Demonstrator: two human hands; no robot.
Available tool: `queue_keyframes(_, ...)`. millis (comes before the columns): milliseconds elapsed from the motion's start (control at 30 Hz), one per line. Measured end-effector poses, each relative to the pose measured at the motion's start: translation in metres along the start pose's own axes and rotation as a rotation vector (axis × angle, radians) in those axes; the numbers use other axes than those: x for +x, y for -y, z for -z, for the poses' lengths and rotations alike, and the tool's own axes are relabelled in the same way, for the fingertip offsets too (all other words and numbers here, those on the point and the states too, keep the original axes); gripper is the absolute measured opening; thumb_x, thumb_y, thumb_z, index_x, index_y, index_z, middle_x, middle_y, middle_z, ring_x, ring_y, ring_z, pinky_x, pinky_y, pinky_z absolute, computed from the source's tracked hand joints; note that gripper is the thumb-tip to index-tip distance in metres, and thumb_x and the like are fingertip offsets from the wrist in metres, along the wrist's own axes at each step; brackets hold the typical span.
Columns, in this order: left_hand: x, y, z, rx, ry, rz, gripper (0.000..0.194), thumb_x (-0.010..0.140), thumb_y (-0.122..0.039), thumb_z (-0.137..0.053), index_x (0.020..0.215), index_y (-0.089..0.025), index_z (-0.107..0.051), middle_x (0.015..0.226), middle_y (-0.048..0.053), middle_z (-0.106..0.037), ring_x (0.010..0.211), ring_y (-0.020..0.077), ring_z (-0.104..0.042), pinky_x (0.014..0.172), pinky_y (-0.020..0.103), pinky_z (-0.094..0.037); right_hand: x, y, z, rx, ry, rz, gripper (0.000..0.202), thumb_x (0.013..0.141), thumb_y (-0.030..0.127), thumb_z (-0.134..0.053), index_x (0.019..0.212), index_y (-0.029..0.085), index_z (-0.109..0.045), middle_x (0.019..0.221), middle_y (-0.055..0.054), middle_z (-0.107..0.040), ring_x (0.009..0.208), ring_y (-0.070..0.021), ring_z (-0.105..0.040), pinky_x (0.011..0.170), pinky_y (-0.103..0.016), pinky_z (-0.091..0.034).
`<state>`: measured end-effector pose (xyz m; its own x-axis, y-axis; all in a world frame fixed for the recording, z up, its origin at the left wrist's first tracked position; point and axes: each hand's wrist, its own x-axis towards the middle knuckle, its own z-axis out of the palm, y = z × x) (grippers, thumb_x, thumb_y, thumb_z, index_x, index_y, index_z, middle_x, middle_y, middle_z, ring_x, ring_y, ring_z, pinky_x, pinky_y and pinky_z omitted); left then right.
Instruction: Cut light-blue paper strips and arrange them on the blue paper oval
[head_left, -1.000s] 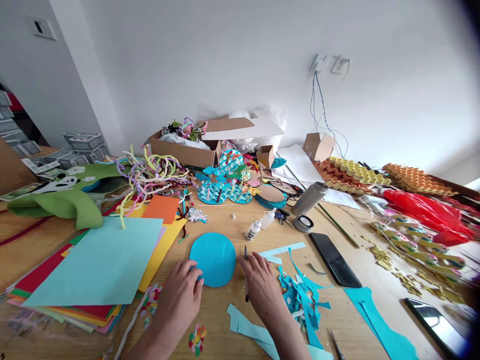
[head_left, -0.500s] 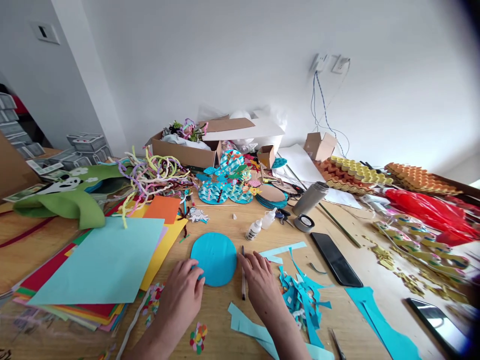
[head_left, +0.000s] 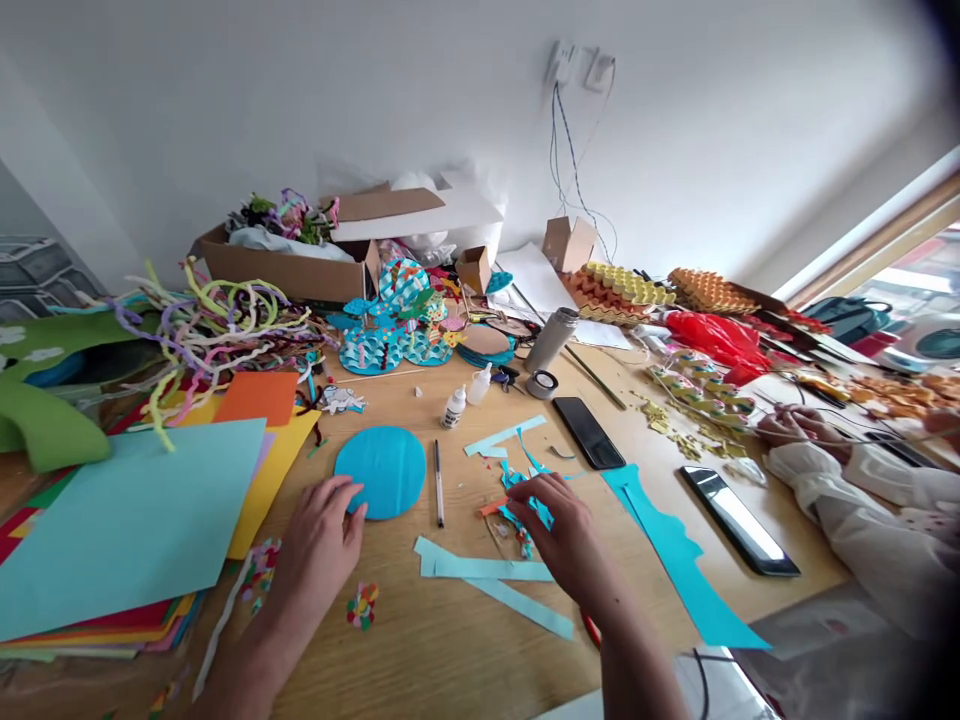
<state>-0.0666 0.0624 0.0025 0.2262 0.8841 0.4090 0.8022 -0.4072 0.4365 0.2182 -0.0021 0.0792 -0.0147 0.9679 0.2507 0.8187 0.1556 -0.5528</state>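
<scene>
A blue disc lies flat on the wooden table. My left hand is at its lower left edge, fingers apart, the fingertips at the rim. Over a heap of blue paper scraps is my right hand, its fingers curled down onto them; what lies under the palm is hidden. Between the hands is a pen. Pale blue strips lie nearer me, and a small cluster of coloured paper dots sits below the disc.
Coloured paper sheets are stacked at the left. Two glue bottles, a grey flask and a black phone stand or lie beyond. Another phone is at the right, near another person's hands.
The view has turned to the right. My right hand has moved from beside the pen to the blue scraps, which are now bunched closer together. My left hand stays by the disc.
</scene>
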Motion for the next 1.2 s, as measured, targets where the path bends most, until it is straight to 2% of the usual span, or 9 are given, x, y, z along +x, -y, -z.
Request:
queue_keyframes(100, 0.002, 0.000, 0.001, -0.007, -0.046, -0.046, 0.022, 0.088, -0.027, -0.048, 0.100, -0.016, -0.063, 0.104, 0.012, -0.064, 0.099, 0.0271, -0.057, 0.087, 0.041, -0.048, -0.021, 0.001, -0.005, 0.024, 0.181, -0.021, 0.010, 0.091, 0.023, -0.053, 0.084, 0.022, -0.060, 0.086, -0.003, -0.063, 0.086, -0.0201, -0.055, 0.078, -0.034, -0.044)
queue_keyframes(200, 0.003, -0.001, 0.002, -0.008, -0.078, -0.077, 0.022, 0.089, -0.026, -0.048, 0.101, -0.015, -0.062, 0.103, 0.012, -0.064, 0.099, 0.0268, -0.057, 0.087, 0.042, -0.048, -0.033, 0.007, -0.022, 0.009, 0.295, -0.007, 0.007, 0.089, 0.018, -0.056, 0.085, 0.022, -0.061, 0.088, -0.003, -0.062, 0.088, -0.0209, -0.053, 0.080, -0.035, -0.043)
queue_keyframes(367, 0.003, -0.002, 0.002, -0.023, -0.099, -0.074, 0.020, 0.089, -0.024, -0.049, 0.102, -0.015, -0.062, 0.103, 0.012, -0.064, 0.100, 0.0261, -0.056, 0.088, 0.042, -0.048, -0.033, 0.013, -0.051, -0.039, 0.328, 0.002, 0.013, 0.082, 0.009, -0.062, 0.089, 0.020, -0.062, 0.096, -0.005, -0.059, 0.095, -0.0235, -0.050, 0.083, -0.036, -0.042)
queue_keyframes(500, 0.004, 0.000, 0.001, -0.040, -0.095, -0.063, 0.018, 0.088, -0.023, -0.049, 0.101, -0.017, -0.061, 0.104, 0.011, -0.064, 0.100, 0.0258, -0.056, 0.088, 0.041, -0.048, -0.029, 0.013, -0.058, -0.031, 0.337, -0.003, 0.013, 0.079, 0.008, -0.064, 0.082, 0.020, -0.059, 0.093, -0.004, -0.059, 0.094, -0.0234, -0.050, 0.080, -0.034, -0.042)
queue_keyframes(833, 0.004, 0.001, -0.001, -0.117, -0.086, -0.034, 0.018, 0.087, -0.024, -0.051, 0.099, -0.016, -0.063, 0.104, 0.011, -0.065, 0.100, 0.0253, -0.057, 0.089, 0.042, -0.047, -0.024, 0.015, -0.043, 0.097, 0.336, -0.011, 0.013, 0.085, 0.010, -0.059, 0.077, 0.020, -0.055, 0.085, -0.002, -0.059, 0.090, -0.0197, -0.051, 0.078, -0.030, -0.040)
queue_keyframes(1033, 0.007, -0.009, 0.008, -0.310, -0.099, 0.001, 0.020, 0.086, -0.030, -0.055, 0.097, -0.017, -0.066, 0.103, 0.011, -0.065, 0.100, 0.0250, -0.057, 0.091, 0.041, -0.045, -0.015, 0.026, -0.017, 0.175, 0.336, 0.017, 0.012, 0.089, 0.018, -0.054, 0.078, 0.021, -0.052, 0.084, -0.001, -0.059, 0.087, -0.0179, -0.053, 0.076, -0.029, -0.040)
queue_keyframes(1133, 0.007, -0.020, 0.020, -0.550, 0.011, -0.019, 0.024, 0.084, -0.036, -0.060, 0.101, -0.020, -0.066, 0.108, 0.009, -0.064, 0.106, 0.0239, -0.055, 0.093, 0.037, -0.044, -0.005, 0.044, -0.007, 0.191, 0.291, 0.040, 0.013, 0.091, 0.019, -0.052, 0.078, 0.021, -0.051, 0.080, 0.000, -0.059, 0.078, -0.0155, -0.054, 0.070, -0.026, -0.039)
queue_keyframes(1200, 0.006, -0.026, 0.026, -0.740, 0.104, -0.019, 0.029, 0.082, -0.040, -0.063, 0.103, -0.021, -0.066, 0.108, 0.009, -0.064, 0.107, 0.0237, -0.055, 0.094, 0.036, -0.043, 0.003, 0.059, -0.008, 0.205, 0.287, 0.074, 0.013, 0.090, 0.019, -0.052, 0.077, 0.021, -0.050, 0.075, 0.002, -0.058, 0.069, -0.0134, -0.053, 0.065, -0.024, -0.038)
